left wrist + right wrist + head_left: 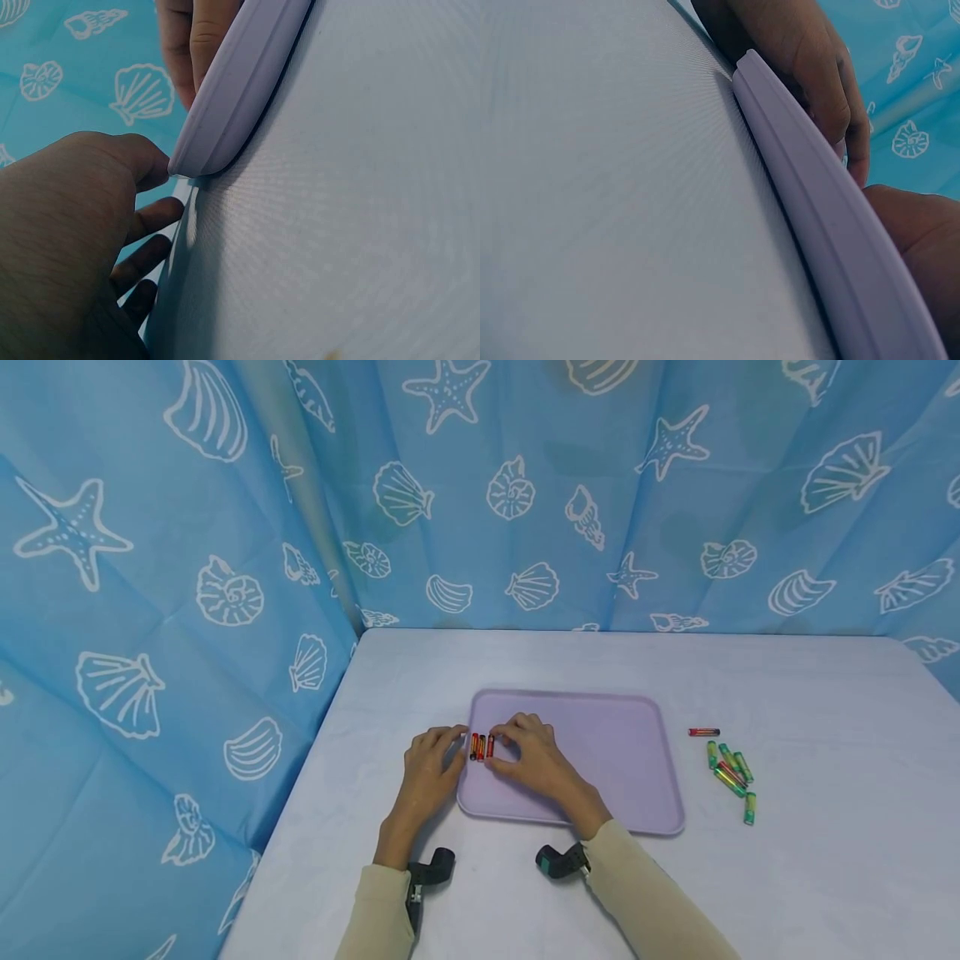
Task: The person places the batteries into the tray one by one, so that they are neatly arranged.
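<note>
Three red batteries (482,747) stand side by side at the left edge of the lilac tray (600,727), their long axes running away from the person, parallel to the tray's left rim. The right hand (528,756) lies over the tray just right of them, fingers curled, fingertips touching the rightmost of the three; whether it actually pinches that battery or only nudges it I cannot tell from the head view. The left hand (431,764) rests on the table outside the tray's left rim, its fingers fairly straight and reaching toward the row from the other side, so the batteries sit between the two hands, with the right hand the closer. The left wrist view shows only the tray's rounded corner (225,97) and the left hand's knuckles (67,225) beside it, holding nothing; the right wrist view shows the tray rim (817,210) with the hand behind it, batteries hidden. Well apart on the white table (825,860), right of the tray, lie one more red battery (703,732) and a loose cluster of green batteries (731,768), at mixed angles. Nothing stands between hands and row; a blue shell-print curtain (225,568) walls the table at the back and left
</note>
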`<state>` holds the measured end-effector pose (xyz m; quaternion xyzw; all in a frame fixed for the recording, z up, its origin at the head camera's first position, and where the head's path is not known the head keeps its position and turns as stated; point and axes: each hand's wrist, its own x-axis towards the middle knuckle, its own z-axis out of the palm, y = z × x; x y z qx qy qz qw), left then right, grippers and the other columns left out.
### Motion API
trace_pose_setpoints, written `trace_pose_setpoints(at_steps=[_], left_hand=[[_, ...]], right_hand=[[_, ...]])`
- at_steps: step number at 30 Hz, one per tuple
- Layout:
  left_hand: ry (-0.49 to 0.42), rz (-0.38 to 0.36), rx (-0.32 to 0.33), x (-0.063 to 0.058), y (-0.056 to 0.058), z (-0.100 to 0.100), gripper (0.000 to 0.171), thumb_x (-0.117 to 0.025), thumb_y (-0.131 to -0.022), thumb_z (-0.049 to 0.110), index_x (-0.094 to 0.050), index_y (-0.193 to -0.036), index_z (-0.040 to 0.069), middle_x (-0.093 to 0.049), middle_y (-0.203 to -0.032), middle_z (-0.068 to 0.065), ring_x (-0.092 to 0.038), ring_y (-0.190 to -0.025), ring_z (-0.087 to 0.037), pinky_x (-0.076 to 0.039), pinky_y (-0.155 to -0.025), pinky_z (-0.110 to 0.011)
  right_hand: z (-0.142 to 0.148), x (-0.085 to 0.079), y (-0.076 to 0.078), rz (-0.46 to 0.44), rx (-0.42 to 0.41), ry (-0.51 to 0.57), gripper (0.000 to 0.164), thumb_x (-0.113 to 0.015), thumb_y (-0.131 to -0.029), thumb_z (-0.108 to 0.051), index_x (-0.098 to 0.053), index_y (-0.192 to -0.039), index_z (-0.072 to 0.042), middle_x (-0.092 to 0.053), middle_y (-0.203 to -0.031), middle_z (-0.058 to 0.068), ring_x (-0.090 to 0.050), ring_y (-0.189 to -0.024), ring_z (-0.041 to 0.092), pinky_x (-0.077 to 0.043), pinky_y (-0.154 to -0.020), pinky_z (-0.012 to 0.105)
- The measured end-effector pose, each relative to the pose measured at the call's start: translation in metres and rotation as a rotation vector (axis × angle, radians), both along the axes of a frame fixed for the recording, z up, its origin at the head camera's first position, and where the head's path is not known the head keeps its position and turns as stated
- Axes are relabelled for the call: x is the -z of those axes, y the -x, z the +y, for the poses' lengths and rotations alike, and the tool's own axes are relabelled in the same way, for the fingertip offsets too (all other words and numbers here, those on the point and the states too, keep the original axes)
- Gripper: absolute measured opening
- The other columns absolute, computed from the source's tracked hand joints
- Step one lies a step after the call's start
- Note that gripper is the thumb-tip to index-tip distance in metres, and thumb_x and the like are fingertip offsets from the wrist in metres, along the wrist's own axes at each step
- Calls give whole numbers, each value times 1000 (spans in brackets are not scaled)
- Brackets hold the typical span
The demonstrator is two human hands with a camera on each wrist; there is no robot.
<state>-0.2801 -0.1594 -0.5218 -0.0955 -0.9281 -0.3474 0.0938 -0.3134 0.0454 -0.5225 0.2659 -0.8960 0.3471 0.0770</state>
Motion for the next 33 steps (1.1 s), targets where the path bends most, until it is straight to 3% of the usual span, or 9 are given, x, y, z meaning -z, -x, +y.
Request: trace_pose_setpoints(at_steps=[11,18,24,33], left_hand=[[-4,-2,21,1,-1,1,37,-58,-101,19,-60,-137,16,-57,-133,-9,-43,-128,-34,-28,-107,-57],[0,-11,1,-1,-1,0,36,-58,-101,21,-60,-137,18,-57,-133,-8,-42,-129,-33,-27,-108,-55],[-11,-12,-12,-2,-1,-1,35,-57,-101,22,-61,-136,17,-57,-133,-8,-43,-128,-33,-26,-108,-55],[-18,-22,1,-3,-2,3,36,-58,-101,20,-61,-136,16,-57,-132,-9,-42,-128,-34,-26,-107,-55]], right_hand=[[6,-2,-5,-31,0,41,44,-82,-84,-28,-68,-121,-9,-56,-96,1,-48,-100,23,-31,-84,44],[20,-19,-17,20,-20,25,41,-82,-85,-25,-69,-119,-7,-57,-98,3,-48,-102,25,-33,-88,48],[48,-26,-27,32,-29,25,39,-80,-86,-22,-68,-120,-6,-57,-98,4,-47,-103,23,-32,-91,48],[104,-19,-48,162,4,41,36,-82,-82,-14,-69,-115,-3,-57,-94,5,-47,-98,23,-32,-87,49]])
